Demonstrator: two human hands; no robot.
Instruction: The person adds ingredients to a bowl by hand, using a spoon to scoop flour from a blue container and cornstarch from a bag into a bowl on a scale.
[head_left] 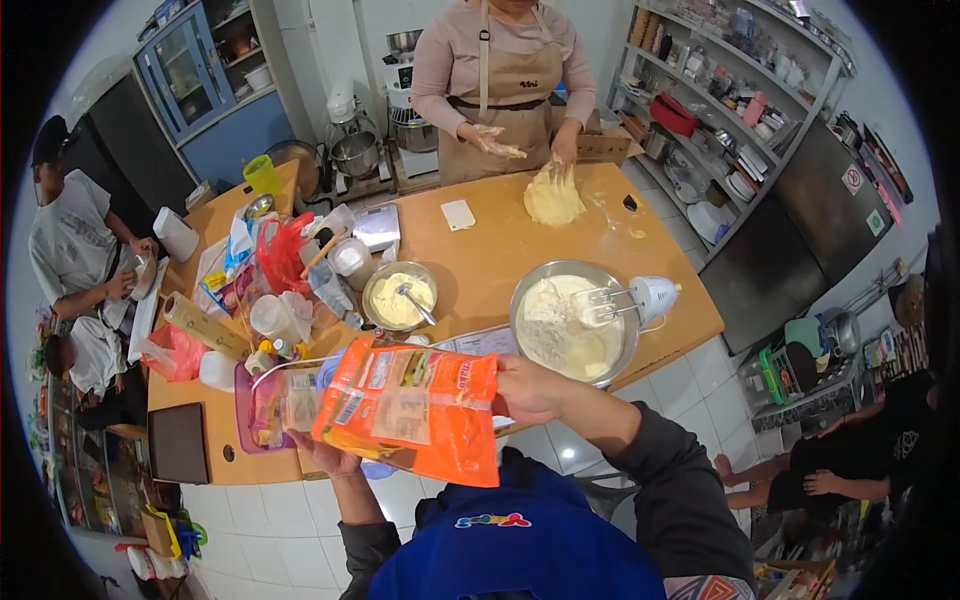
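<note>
A large orange plastic packet (410, 412) with a clear window is held up in front of me, lying at a slant between my hands. Its right edge is gripped by my right hand (528, 390), whose fingers go partly behind it. My left hand (328, 456) holds the lower left side, most of its fingers hidden by the packet. Beyond my right hand stands a metal bowl (516, 318) of pale batter with some flour-like powder on it. A white hand mixer (655, 296) rests on that bowl's right rim, its beaters over the batter.
Across the wooden table (455, 262), a co-worker's hand pulls at sticky dough (554, 200). A smaller bowl (370, 305) holds a creamy mixture and a spoon. Bags, bottles and a red plastic bag (282, 255) crowd the left. Two people are at the left; another sits right.
</note>
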